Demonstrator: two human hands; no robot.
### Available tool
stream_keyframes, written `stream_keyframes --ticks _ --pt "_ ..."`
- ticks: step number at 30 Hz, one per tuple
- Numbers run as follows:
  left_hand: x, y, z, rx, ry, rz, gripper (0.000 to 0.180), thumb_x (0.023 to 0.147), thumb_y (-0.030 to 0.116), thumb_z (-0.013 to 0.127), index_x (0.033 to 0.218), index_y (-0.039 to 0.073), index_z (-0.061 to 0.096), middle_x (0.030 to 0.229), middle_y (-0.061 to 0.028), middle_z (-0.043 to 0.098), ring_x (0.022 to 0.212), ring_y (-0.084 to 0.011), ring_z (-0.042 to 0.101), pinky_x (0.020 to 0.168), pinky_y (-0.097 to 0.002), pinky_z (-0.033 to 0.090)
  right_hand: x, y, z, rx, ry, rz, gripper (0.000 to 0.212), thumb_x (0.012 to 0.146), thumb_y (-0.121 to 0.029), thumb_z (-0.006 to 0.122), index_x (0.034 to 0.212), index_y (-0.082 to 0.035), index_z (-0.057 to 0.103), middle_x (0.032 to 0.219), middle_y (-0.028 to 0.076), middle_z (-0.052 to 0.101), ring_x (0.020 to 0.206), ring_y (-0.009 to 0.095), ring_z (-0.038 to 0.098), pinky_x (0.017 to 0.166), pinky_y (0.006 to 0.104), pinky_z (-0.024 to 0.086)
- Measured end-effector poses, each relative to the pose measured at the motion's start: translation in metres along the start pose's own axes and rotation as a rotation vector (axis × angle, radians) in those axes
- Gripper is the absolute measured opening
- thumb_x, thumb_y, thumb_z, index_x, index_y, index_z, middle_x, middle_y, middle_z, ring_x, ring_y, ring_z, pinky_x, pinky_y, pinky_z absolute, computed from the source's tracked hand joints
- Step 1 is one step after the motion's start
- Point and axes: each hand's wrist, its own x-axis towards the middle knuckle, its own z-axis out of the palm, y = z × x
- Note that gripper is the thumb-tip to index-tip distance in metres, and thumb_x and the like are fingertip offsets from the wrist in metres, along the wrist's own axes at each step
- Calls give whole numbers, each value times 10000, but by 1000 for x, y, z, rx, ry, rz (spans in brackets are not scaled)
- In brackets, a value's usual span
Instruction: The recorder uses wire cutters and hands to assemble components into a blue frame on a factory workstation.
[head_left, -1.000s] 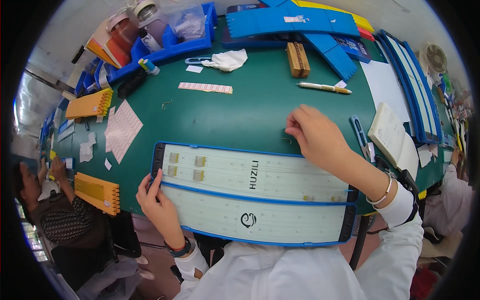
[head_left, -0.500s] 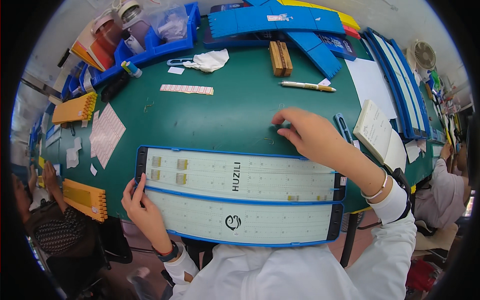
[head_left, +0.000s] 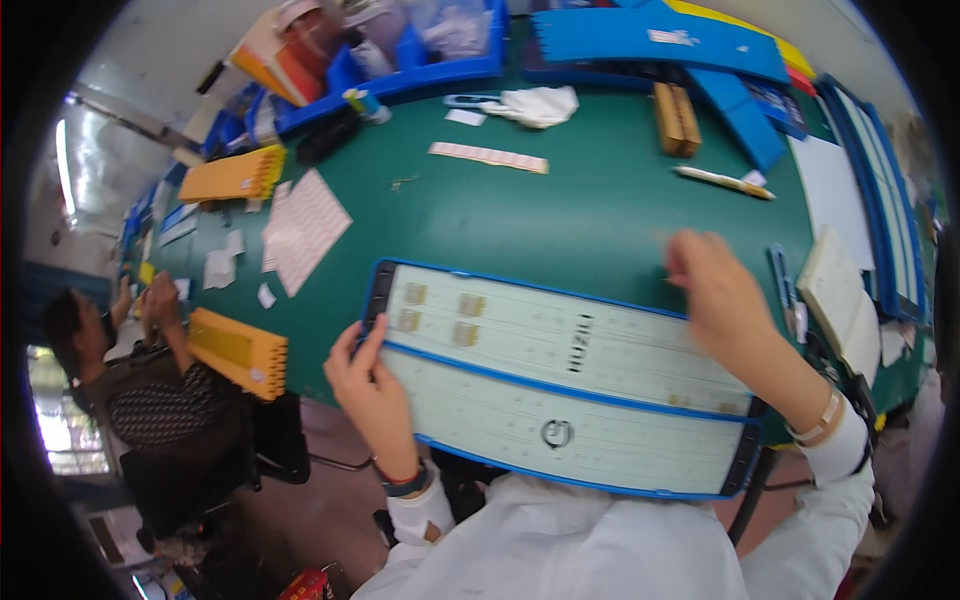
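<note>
A long, hinged fishing-rig case (head_left: 520, 375) lies open at the table's near edge, blue-rimmed with pale lined panels and dark end pieces. Small bundles of fine yellowish pieces, like fish hooks (head_left: 470, 318), sit at the left of its far panel; more lie at that panel's right end. My left hand (head_left: 375, 395) grips the case's left end, thumb on top. My right hand (head_left: 722, 300) is raised over the far panel's right part, fingers curled together and smeared by motion. Whether anything is pinched in it cannot be made out.
A label strip (head_left: 490, 156), a white cloth (head_left: 540, 106), a wooden block (head_left: 677, 120) and a pen (head_left: 725, 182) lie on the green table. An open notebook (head_left: 838, 300) is at right, blue bins (head_left: 400, 80) at back left. Another person (head_left: 150, 400) sits at left.
The view has swung left, so the table and case appear further right. My right hand has curled its fingers and come nearer the case. My left hand keeps hold of the case.
</note>
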Motion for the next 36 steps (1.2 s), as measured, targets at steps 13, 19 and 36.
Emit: stream_keyframes --ticks 13,19,36 --pt "-35 91 -11 -176 -184 162 314 845 27 544 1154 40 603 1181 -130 534 1100 -321 477 952 -382 366 -73 -39 -26 198 -94 58 363 664 152 553 969 -24 467 862 112 520 835 299 518 680 371 431" --pt "-77 152 8 -452 -631 467 365 801 138 639 1150 46 588 1125 -105 537 1078 -317 472 998 -479 326 -71 -32 -15 61 -129 34 374 659 109 576 991 -27 469 841 100 528 838 285 514 709 358 426" --pt "-84 147 12 -337 -703 626 445 735 220 718 1145 74 625 1137 -113 507 1094 -301 445 994 -481 324 -143 59 -80 -72 78 487 639 682 -74 752 1269 -50 500 1140 141 538 1075 305 514 941 355 405"
